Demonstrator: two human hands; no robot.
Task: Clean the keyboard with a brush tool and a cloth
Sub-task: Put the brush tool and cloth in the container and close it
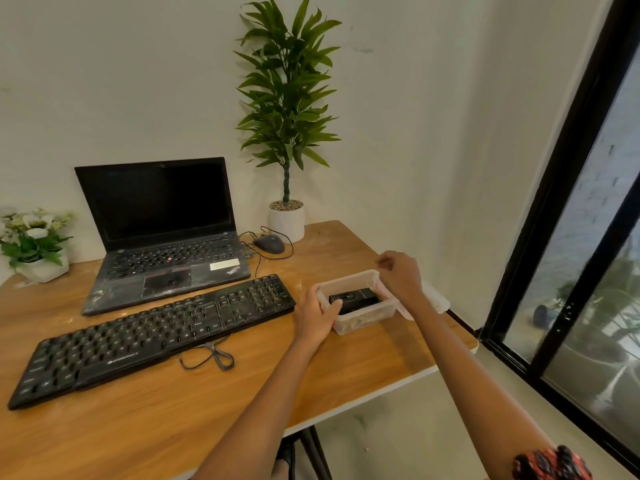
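Note:
A black full-size keyboard [152, 332] lies diagonally across the wooden table [349, 362], its cable looped in front of it. To its right stands a small clear plastic box [365, 318] with a black object [355, 299] inside. My left hand [317, 315] grips the box's near-left corner, thumb over the rim. My right hand [400, 275] hovers above the box's far-right corner with its fingers curled; whether it pinches anything I cannot tell. A pale lid or cloth [436, 296] lies just behind the box, mostly hidden by my right arm.
A dusty black laptop [162, 237] stands open behind the keyboard. A wired mouse [269, 243] and a tall potted plant [287, 216] sit at the back. A small flower pot [36, 244] is at far left. The table's right edge is close to a dark-framed window [568, 237].

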